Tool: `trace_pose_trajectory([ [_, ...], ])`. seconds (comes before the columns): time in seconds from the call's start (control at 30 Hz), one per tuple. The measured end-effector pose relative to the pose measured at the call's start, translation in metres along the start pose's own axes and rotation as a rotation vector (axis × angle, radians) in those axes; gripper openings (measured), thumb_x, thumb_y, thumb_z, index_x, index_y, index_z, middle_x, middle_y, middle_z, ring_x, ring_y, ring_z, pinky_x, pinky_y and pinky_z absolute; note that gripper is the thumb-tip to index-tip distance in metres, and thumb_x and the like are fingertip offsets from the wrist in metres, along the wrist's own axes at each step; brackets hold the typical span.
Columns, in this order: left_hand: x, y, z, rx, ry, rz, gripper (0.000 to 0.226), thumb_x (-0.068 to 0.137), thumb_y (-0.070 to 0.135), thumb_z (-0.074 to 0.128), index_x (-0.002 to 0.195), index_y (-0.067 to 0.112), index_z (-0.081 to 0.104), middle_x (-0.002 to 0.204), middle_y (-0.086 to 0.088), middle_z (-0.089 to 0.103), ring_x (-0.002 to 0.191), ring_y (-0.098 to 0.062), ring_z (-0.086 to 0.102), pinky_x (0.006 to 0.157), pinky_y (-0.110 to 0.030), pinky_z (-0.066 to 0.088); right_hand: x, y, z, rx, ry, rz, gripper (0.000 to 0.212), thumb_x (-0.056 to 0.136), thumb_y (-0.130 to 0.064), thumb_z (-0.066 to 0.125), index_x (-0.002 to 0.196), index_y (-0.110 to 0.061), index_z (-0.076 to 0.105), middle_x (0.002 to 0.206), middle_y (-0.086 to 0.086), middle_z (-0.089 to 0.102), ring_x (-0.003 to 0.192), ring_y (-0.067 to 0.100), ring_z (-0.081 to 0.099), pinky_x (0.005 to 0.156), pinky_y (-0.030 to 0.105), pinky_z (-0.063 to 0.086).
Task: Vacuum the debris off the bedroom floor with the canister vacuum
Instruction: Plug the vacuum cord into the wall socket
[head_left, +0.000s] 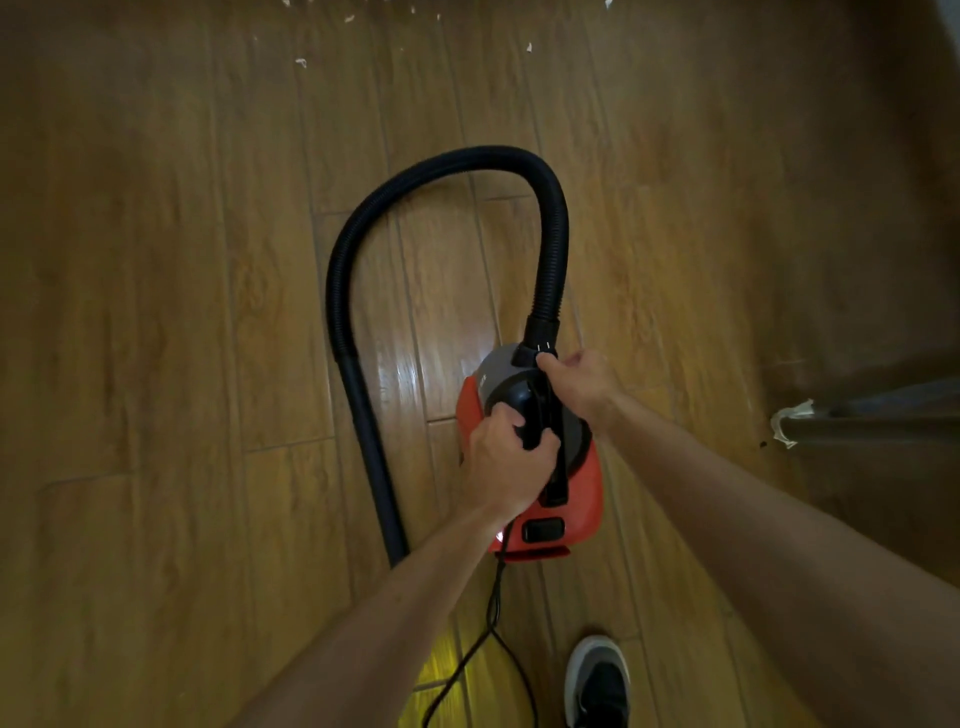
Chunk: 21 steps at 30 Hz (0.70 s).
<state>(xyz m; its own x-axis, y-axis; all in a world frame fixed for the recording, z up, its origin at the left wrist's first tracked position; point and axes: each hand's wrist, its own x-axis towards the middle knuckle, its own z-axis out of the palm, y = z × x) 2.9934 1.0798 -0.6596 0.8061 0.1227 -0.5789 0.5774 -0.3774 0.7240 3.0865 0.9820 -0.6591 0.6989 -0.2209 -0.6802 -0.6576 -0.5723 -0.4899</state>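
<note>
I see both forearms bare, reaching forward and down, converging. Left hand (506, 460) knuckles up, fingers curled round handle (535, 410). Right hand (584, 387) just ahead, thumb and fingers pinching base of cuff (543, 332). Hands near, not touching. One shoe (597, 680) low in view.

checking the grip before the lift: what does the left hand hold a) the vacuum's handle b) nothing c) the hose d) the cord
a: the left hand curls round the black handle on top of the vacuum; the right hand pinches the hose where it joins.
</note>
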Motion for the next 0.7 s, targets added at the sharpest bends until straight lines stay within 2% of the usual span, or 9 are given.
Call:
trace_pose_trajectory([
  [0.07,0.001,-0.003,0.008,0.032,-0.002,-0.026,0.031,0.086,0.04,0.064,0.102,0.016,0.054,0.089,0.0,0.063,0.078,-0.013,0.062,0.061,-0.025,0.05,0.003,0.0,0.004,0.061,-0.001,0.047,0.032,0.093,-0.031,0.06,0.066,-0.016,0.05,0.067,0.001,0.054,0.059,0.014,0.051,0.056,0.029,0.042],
  [0.2,0.003,-0.013,0.022,0.079,-0.015,-0.082,0.034,0.084,0.04,0.067,0.103,0.016,0.052,0.088,-0.002,0.064,0.079,-0.018,0.064,0.069,-0.036,0.056,0.012,0.005,0.011,0.082,0.017,0.09,0.027,0.084,-0.033,0.071,0.07,-0.017,0.055,0.086,0.008,0.069,0.079,0.023,0.067,0.08,0.04,0.058],
  [0.37,-0.005,-0.027,0.035,0.163,-0.01,-0.055,0.018,0.087,0.024,0.068,0.095,0.011,0.058,0.082,-0.002,0.065,0.076,-0.016,0.063,0.066,-0.029,0.053,0.017,0.008,0.011,0.116,0.027,0.091,0.024,0.082,-0.02,0.076,0.07,-0.02,0.055,0.094,0.01,0.07,0.089,0.027,0.068,0.087,0.043,0.057],
  [0.43,-0.011,-0.031,0.033,0.164,0.0,-0.05,0.012,0.088,0.017,0.066,0.087,0.007,0.06,0.076,-0.002,0.062,0.07,-0.014,0.059,0.058,-0.022,0.047,0.012,0.009,0.008,0.179,0.012,0.097,0.021,0.084,-0.019,0.074,0.076,-0.02,0.055,0.094,0.007,0.067,0.091,0.025,0.067,0.087,0.041,0.056],
  [0.5,-0.021,-0.028,0.028,0.143,0.014,-0.049,0.013,0.09,0.014,0.063,0.081,0.005,0.06,0.074,-0.005,0.062,0.066,-0.012,0.058,0.056,-0.019,0.044,0.003,0.01,0.003,0.254,-0.002,0.092,0.017,0.086,-0.019,0.073,0.085,-0.018,0.056,0.094,0.004,0.064,0.09,0.021,0.064,0.082,0.034,0.055],
  [0.6,-0.04,-0.018,0.016,0.103,-0.001,-0.055,0.014,0.09,0.018,0.063,0.079,0.01,0.063,0.076,-0.001,0.066,0.07,-0.008,0.062,0.061,-0.02,0.049,-0.022,0.006,-0.01,0.363,-0.025,0.047,0.015,0.089,-0.016,0.07,0.097,-0.013,0.057,0.091,0.001,0.061,0.081,0.014,0.061,0.063,0.022,0.047],
  [0.7,-0.066,-0.006,0.003,0.009,-0.046,-0.011,0.013,0.09,0.022,0.063,0.079,0.015,0.066,0.076,0.002,0.068,0.074,-0.011,0.065,0.066,-0.025,0.053,-0.049,0.002,-0.028,0.46,-0.068,0.012,0.012,0.09,-0.011,0.069,0.099,-0.009,0.061,0.097,0.01,0.068,0.087,0.022,0.068,0.067,0.024,0.051],
])
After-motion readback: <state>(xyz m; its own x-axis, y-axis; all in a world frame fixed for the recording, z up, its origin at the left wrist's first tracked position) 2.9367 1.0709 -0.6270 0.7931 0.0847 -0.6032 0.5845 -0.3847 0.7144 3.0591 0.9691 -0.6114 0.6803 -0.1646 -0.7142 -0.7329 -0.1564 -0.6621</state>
